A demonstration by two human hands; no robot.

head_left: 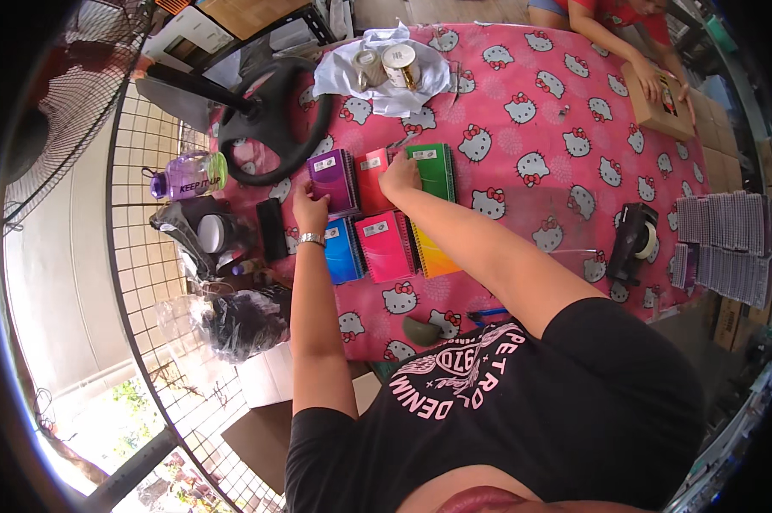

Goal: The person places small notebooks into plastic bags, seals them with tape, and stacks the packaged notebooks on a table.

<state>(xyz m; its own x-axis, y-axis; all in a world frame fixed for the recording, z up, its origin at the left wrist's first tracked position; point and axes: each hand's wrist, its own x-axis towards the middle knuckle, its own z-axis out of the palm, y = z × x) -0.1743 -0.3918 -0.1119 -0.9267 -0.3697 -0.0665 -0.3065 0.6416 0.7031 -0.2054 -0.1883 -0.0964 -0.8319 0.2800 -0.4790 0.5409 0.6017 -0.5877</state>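
Note:
Six spiral notebooks lie in two rows on the table. Purple, red and green ones form the far row; blue, pink and yellow ones form the near row. At the purple notebook's left edge is my left hand, open, thumb over the cover's edge and fingers apart. My right hand lies over the seam between the red and green notebooks. Its fingers bend downward, and the back of the hand hides what they touch.
A steering wheel stands at the far left near a purple-capped bottle. Farther back, mugs rest on white paper. Rightward are a tape dispenser and notebook stacks. Another person handles a cardboard box.

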